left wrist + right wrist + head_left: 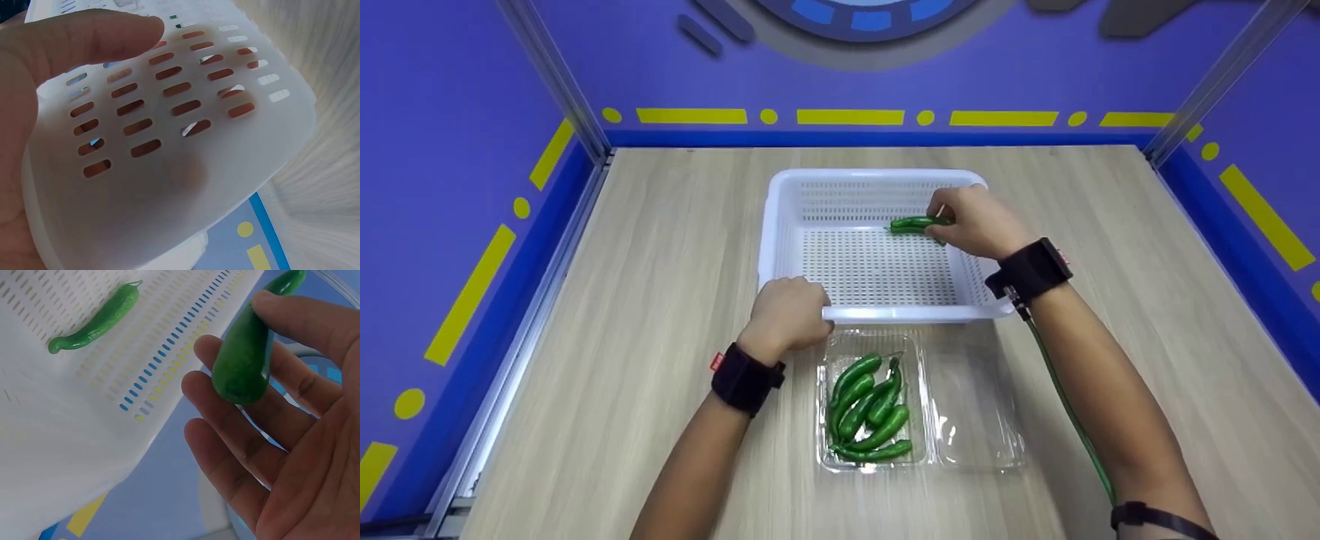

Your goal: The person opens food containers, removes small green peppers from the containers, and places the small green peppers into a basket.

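Note:
My right hand (943,219) hovers inside the right part of a white perforated basket (877,313). It pinches a green pepper (244,354) between thumb and fingers (225,439); in the head view a pepper (915,223) shows at its fingertips. Another green pepper (95,320) lies on the basket floor in the right wrist view. My left hand (789,309) grips the basket's near left rim, its thumb (84,34) lying over the slotted wall (185,140). Just in front of the basket, a clear plastic clamshell (870,465) holds several green peppers (870,409).
The basket and clamshell sit on a light wooden table (1147,300). Blue walls with yellow markings and metal posts (562,82) enclose the left, right and far sides. The clamshell's open lid (975,420) lies flat to its right.

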Demonstrator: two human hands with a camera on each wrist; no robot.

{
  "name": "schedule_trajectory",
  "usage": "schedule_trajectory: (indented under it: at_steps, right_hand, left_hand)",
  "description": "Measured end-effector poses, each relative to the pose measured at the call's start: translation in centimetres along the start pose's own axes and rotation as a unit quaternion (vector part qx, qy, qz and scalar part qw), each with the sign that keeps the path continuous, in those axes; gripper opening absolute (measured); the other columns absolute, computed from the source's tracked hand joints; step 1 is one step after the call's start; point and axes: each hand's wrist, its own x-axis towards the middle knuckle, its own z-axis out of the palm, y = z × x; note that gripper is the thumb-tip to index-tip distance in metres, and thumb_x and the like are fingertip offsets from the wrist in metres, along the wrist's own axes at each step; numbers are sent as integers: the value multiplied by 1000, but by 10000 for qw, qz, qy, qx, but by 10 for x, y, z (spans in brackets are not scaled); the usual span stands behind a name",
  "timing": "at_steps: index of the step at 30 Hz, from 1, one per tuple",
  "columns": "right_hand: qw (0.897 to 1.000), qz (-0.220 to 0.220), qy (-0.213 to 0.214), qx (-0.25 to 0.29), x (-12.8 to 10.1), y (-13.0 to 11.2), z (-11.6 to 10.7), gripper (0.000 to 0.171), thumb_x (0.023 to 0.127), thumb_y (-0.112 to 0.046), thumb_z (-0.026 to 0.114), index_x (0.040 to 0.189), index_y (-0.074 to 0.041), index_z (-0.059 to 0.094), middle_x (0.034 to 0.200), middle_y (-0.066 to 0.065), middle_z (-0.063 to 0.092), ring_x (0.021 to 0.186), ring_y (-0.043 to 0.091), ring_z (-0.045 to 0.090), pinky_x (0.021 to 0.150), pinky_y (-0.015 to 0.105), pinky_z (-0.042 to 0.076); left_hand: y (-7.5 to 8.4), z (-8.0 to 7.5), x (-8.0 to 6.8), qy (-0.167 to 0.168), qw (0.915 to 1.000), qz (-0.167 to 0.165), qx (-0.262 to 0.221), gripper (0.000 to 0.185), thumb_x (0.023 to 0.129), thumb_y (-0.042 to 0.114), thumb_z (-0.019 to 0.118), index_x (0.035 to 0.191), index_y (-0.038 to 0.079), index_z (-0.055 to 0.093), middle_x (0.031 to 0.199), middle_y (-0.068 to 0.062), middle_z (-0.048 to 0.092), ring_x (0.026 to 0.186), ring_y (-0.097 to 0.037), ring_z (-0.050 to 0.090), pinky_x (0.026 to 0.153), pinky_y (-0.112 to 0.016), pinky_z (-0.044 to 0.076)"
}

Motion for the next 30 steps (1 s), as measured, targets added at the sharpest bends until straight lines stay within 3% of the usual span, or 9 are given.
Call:
schedule_trajectory:
  at_steps: [18, 30]
  right_hand:
    - [9989, 297, -214, -298, 17, 14, 14, 18, 87, -20, 77, 96, -6, 70, 84, 10, 74, 71, 22, 67, 68, 36, 48]
    - [9964, 549, -587, -277, 31, 29, 20, 19, 86, -17, 77, 97, -3, 72, 93, 15, 75, 85, 27, 68, 75, 38, 50]
  left_hand:
    - [-2, -1, -1, 21, 10000, 30, -7, 40, 81, 27, 66, 54, 23, 37, 55, 7, 36, 55, -16, 43, 51, -36, 38]
    - [0, 0, -1, 0, 9999, -5, -119, 38, 81, 26, 66, 54, 23, 41, 55, 7, 42, 56, -17, 48, 52, -36, 40]
